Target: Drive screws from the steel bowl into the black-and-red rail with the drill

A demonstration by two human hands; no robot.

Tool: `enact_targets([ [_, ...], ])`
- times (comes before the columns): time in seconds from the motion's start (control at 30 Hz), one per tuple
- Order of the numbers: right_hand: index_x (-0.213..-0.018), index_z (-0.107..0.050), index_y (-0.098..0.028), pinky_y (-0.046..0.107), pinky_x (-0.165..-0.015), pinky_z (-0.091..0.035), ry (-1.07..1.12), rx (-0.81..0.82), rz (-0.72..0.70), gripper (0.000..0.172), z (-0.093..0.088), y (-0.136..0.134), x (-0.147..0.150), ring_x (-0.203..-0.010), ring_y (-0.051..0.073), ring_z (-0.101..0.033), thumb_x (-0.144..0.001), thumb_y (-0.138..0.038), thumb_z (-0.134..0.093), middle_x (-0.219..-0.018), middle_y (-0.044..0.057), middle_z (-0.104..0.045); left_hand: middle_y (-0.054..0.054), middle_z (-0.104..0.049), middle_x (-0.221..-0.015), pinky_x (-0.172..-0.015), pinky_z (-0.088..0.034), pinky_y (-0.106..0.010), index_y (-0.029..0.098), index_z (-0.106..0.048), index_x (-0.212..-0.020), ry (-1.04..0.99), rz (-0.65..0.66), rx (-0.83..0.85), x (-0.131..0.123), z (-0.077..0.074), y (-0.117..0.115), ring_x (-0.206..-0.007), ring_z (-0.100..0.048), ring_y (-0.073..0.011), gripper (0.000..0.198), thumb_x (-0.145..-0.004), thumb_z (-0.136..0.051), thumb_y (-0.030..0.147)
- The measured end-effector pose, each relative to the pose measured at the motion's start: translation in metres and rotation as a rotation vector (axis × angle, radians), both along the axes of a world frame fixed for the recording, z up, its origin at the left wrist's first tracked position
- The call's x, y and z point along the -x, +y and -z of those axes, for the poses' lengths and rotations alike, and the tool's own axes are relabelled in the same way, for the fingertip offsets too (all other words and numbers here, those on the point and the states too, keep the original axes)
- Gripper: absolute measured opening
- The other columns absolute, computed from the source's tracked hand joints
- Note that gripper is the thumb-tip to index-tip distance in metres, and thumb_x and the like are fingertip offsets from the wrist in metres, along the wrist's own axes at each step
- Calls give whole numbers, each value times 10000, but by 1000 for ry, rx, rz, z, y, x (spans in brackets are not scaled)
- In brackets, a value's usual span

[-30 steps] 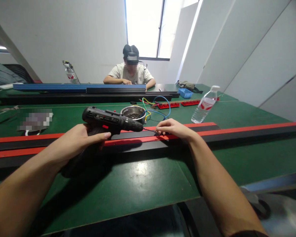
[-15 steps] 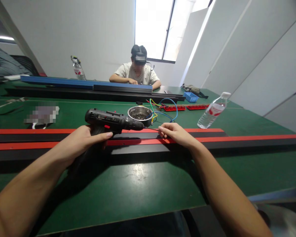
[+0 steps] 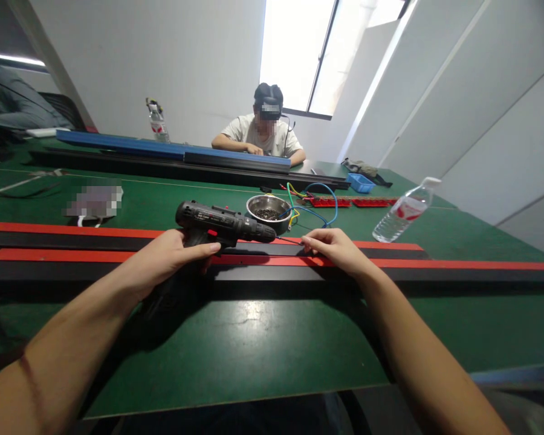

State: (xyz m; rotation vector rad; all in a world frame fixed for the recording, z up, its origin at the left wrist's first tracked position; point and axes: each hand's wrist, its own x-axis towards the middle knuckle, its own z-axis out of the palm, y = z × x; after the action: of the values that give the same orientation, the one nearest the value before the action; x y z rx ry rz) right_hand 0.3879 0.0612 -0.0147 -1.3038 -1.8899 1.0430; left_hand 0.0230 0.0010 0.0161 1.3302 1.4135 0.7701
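Observation:
My left hand (image 3: 165, 257) is wrapped around the grip of a black cordless drill (image 3: 222, 222), which lies level and points right. A long thin bit (image 3: 289, 240) sticks out of its chuck. At the bit's tip, my right hand (image 3: 329, 246) is closed in a pinch; whatever small thing sits between the fingertips is hidden. Both hands are above long black rails with red strips (image 3: 417, 264). Just behind the drill's chuck stands a metal bowl (image 3: 267, 205) of small dark pieces, probably screws.
Colored wires (image 3: 320, 205) run beside the bowl near red strip parts (image 3: 330, 202). A water bottle (image 3: 403, 211) stands tilted-looking at right. Blue and black rails (image 3: 176, 154) lie farther back, with a blue bin (image 3: 361, 183). Across the green table (image 3: 254, 350) sits a person (image 3: 265, 136).
The view has turned slightly left, so the scene sits farther right. Both hands keep the same hold, the right fingertips still at the bit's tip.

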Motion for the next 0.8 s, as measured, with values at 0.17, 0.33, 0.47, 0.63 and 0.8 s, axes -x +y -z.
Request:
enact_targets([
  [0.17, -904, -793, -160, 288, -625, -463, 45, 27, -19, 462, 2, 2, -1, -725, 172, -604, -860, -619, -773, -853, 87, -761, -43, -696, -690, -545, -430, -256, 175, -729, -706, -9, 15, 7, 1, 1, -1, -625, -599, -179, 402, -750, -859, 554],
  [0.33, -888, -787, -152, 289, -610, -456, 58, 49, -8, 505, 2, 1, -1, -707, 170, -602, -819, -652, -795, -835, 82, -747, -62, -694, -694, -535, -441, -275, 182, -739, -689, -14, 29, 16, 2, 3, 0, -619, -594, -190, 424, -760, -842, 588],
  [0.47, -876, -796, -145, 294, -624, -454, 21, 27, -4, 541, 1, 2, -2, -707, 169, -603, -828, -683, -771, -820, 83, -746, -74, -705, -707, -554, -472, -290, 197, -757, -665, -24, 38, 29, 5, 6, 2, -631, -611, -202, 421, -764, -828, 600],
  [0.63, -875, -808, -160, 300, -630, -476, 22, 28, -8, 525, 2, 2, -3, -734, 185, -626, -846, -682, -761, -864, 99, -765, -82, -713, -711, -553, -477, -302, 210, -759, -654, -28, 30, 45, 6, 4, 0, -630, -622, -214, 400, -768, -822, 589],
  [0.8, -878, -810, -141, 274, -566, -449, 35, 52, -4, 534, 2, 1, -3, -685, 166, -593, -829, -672, -781, -807, 88, -732, -82, -699, -697, -547, -467, -308, 215, -748, -642, -4, 53, 16, 6, 4, -1, -617, -601, -214, 414, -771, -812, 603],
])
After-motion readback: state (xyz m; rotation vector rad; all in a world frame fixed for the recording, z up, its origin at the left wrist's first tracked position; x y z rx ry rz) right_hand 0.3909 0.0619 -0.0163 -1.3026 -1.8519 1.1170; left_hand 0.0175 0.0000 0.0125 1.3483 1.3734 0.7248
